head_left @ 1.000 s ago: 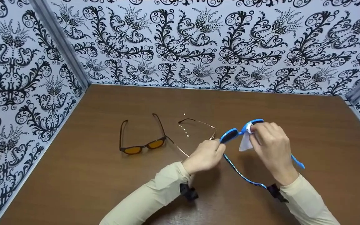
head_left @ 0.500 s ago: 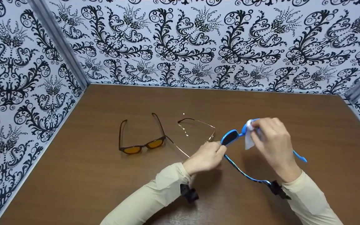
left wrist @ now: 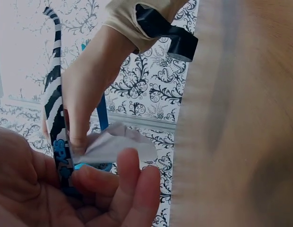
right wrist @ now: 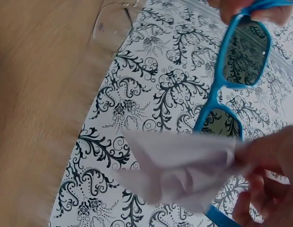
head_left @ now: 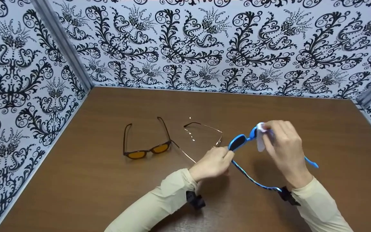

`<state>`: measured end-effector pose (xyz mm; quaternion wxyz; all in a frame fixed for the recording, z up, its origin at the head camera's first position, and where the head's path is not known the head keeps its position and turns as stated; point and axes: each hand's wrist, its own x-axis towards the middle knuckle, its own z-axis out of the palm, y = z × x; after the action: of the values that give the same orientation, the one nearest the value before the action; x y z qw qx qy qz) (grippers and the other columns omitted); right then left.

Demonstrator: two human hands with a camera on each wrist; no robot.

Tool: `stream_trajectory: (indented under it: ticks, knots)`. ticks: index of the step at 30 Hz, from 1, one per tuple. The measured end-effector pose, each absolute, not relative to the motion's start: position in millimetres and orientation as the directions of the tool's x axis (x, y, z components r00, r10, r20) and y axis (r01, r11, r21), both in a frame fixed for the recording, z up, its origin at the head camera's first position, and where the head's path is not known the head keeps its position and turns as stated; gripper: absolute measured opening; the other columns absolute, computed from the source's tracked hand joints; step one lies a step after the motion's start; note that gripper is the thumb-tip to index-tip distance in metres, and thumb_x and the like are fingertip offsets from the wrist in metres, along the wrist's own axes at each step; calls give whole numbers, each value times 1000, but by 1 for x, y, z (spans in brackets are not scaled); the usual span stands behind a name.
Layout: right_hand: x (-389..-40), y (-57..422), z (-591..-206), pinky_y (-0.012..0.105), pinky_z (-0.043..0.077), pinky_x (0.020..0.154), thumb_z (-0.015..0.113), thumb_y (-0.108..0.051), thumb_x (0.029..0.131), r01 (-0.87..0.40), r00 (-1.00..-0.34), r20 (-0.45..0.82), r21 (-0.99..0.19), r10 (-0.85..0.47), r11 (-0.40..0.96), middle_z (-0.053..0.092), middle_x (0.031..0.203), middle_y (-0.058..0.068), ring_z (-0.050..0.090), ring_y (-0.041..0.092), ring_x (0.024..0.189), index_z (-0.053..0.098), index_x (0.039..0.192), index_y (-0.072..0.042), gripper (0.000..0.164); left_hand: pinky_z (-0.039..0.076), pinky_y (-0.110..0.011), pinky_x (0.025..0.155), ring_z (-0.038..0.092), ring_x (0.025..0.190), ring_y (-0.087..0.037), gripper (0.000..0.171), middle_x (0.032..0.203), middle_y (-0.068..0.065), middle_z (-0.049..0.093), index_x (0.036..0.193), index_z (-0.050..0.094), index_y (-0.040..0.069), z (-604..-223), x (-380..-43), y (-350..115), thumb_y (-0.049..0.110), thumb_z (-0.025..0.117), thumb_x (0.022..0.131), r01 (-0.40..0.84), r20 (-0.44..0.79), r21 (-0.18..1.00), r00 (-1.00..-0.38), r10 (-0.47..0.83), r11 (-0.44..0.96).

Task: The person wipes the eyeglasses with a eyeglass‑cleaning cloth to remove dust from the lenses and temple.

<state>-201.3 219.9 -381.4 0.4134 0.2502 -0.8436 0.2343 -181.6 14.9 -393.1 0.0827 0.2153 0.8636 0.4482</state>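
Note:
Blue sunglasses with dark lenses are held above the table. My left hand grips them at the left hinge; in the left wrist view their zebra-striped temple rises past the palm. My right hand pinches a white cloth at the right lens, which the cloth and fingers mostly hide in the head view. From the right wrist, the cloth hangs loose across part of that lens, while the other lens is uncovered.
Dark-framed glasses with orange lenses lie on the wooden table to the left. Thin wire-framed glasses lie behind my left hand, partly hidden. Patterned walls border the table.
My right hand has shifted slightly right with the cloth, whose loose end has swung right and narrowed. My left hand and the sunglasses have hardly moved.

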Motion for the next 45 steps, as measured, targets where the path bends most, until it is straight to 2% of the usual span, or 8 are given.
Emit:
stream_trajectory:
  ticks: [4, 12, 21, 25, 28, 34, 39, 45]
  knots:
    - [-201, 221, -383, 42, 42, 65, 72, 11, 72, -619, -540, 787, -131, -298, 774, 66, 83, 12, 56, 32, 75, 64, 87, -1, 21, 36, -18, 48, 60, 49, -9, 29, 56, -2, 61, 66, 44, 13, -392, -181, 13, 9, 39, 94, 292, 49, 822, -892, 450, 489]
    - [-200, 218, -386, 48, 45, 72, 69, 9, 75, -525, -528, 841, -212, -120, 824, 62, 85, 19, 55, 38, 76, 63, 89, 4, 16, 34, -18, 48, 52, 49, -8, 26, 55, 0, 58, 69, 45, 11, -391, -180, 11, 7, 40, 94, 342, 93, 808, -878, 470, 480]
    - [-199, 215, -388, 40, 40, 63, 71, 9, 73, -616, -518, 813, -139, -265, 775, 65, 77, 9, 56, 28, 69, 63, 83, -3, 17, 37, -17, 50, 59, 53, -10, 26, 61, 0, 56, 69, 44, 12, -390, -180, 9, 7, 41, 94, 302, 85, 842, -892, 443, 447]
    - [-198, 214, -388, 45, 46, 62, 69, 9, 74, -529, -550, 817, -182, -172, 829, 63, 80, 14, 57, 32, 69, 62, 84, 0, 16, 37, -18, 49, 55, 53, -8, 26, 60, 1, 54, 69, 43, 12, -390, -180, 7, 6, 42, 94, 358, 123, 815, -875, 467, 455]
    - [-199, 214, -386, 36, 47, 60, 67, 12, 76, -512, -549, 832, -266, -73, 817, 60, 83, 17, 57, 29, 67, 62, 88, 4, 15, 38, -18, 49, 58, 54, -10, 24, 61, 1, 55, 71, 43, 11, -391, -180, 6, 6, 43, 94, 366, 127, 812, -871, 475, 455]
    - [-199, 214, -380, 11, 42, 71, 66, 19, 74, -629, -527, 849, -409, 23, 661, 61, 84, 14, 54, 12, 73, 64, 89, 7, 20, 52, -24, 58, 68, 63, -25, 16, 68, -11, 62, 84, 52, 2, -394, -183, 4, 5, 44, 97, 179, 41, 951, -882, 470, 252]
    - [-198, 212, -379, 17, 44, 79, 70, 17, 73, -703, -495, 869, -391, -14, 595, 64, 86, 14, 55, 16, 85, 65, 90, 6, 21, 57, -45, 71, 69, 69, -32, 13, 74, -15, 60, 96, 53, -9, -394, -186, 2, 0, 44, 100, -66, -36, 997, -851, 524, -39]
    - [-196, 204, -382, 18, 45, 74, 70, 17, 71, -769, -481, 870, -361, -105, 528, 63, 87, 13, 56, 19, 78, 65, 91, 5, 23, 56, -48, 74, 69, 71, -34, 9, 73, -14, 61, 96, 52, -7, -394, -187, 2, -1, 47, 99, -137, -71, 987, -845, 530, -87]
